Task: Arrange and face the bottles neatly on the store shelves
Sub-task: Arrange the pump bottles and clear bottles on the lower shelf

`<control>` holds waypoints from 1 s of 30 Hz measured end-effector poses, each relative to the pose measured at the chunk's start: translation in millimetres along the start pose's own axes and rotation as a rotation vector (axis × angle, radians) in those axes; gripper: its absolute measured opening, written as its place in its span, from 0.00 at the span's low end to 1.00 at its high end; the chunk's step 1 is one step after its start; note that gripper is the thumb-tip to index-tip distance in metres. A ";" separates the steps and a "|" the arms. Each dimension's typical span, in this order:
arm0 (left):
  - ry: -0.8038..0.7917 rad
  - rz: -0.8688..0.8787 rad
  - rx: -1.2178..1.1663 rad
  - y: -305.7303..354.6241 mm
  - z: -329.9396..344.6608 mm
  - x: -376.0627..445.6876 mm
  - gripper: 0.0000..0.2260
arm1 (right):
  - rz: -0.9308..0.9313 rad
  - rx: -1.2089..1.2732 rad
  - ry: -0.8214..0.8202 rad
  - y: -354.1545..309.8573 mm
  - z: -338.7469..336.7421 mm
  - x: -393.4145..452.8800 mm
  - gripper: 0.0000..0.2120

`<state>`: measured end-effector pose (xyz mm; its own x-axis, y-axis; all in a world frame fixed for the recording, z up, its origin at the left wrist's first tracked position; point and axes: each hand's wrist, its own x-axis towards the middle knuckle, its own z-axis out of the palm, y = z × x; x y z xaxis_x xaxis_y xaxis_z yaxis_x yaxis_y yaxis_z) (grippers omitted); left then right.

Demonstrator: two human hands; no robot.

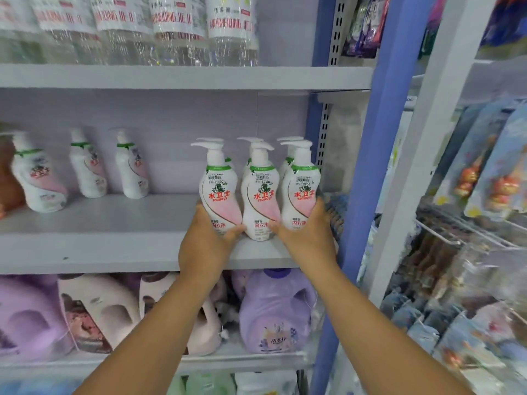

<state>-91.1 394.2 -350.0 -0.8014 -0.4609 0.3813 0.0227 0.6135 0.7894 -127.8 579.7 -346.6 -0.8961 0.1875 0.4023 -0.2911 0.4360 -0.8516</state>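
So the left hand [209, 238] is wrapped around the base of the left pump bottle [218, 192], thumb curled across the front toward the middle bottle [259, 201], and the right hand [306, 233] is doing the mirror thing on the right pump bottle [301, 192], fingers round its outer side and thumb tucked in at the front. Both are a proper grip low down, not just a fingertip nudge. The three bottles stand upright and touching in a row at the front edge of the middle shelf [114, 246], up near its right end by the blue upright [379, 138], labels facing out, with more of the same bottle lined up behind them. If I were doing this bit, I'd say squeeze the outer two gently inward so the middle one stays pinned, keep the bases flat on the shelf and slide instead of lifting, since those tall pump tops look tippy. Then check that the red lettering sits square to the aisle. Both forearms come up from below and angle in toward each other, wrists bent back a little. Further left along the same shelf a few matching white bottles [88, 169] sit well apart and back from the edge, looks like they still need pulling forward.
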 end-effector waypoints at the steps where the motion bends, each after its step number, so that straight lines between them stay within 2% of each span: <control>1: -0.003 -0.009 0.005 0.8 -0.3 1.1 0.30 | 0.000 0.003 -0.005 -0.6 0.0 -0.1 0.43; 11: -0.011 -0.057 0.014 1.7 -1.6 9.1 0.28 | 0.033 0.013 -0.017 -2.0 2.9 1.9 0.46; 18: -0.022 -0.059 0.028 3.5 -1.4 8.7 0.34 | 0.035 -0.019 -0.007 -3.0 4.1 1.4 0.44; 25: 0.023 -0.073 0.049 2.1 4.7 9.2 0.34 | 0.047 -0.104 0.028 -2.0 13.4 -0.9 0.54; 30: 0.019 -0.070 0.040 -0.7 4.5 13.1 0.34 | 0.067 -0.047 0.002 -1.9 4.1 4.8 0.46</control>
<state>-104.3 390.6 -347.7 -0.7889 -0.5152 0.3350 -0.0571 0.6042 0.7948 -133.0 576.2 -344.5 -0.9123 0.2190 0.3460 -0.2149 0.4632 -0.8598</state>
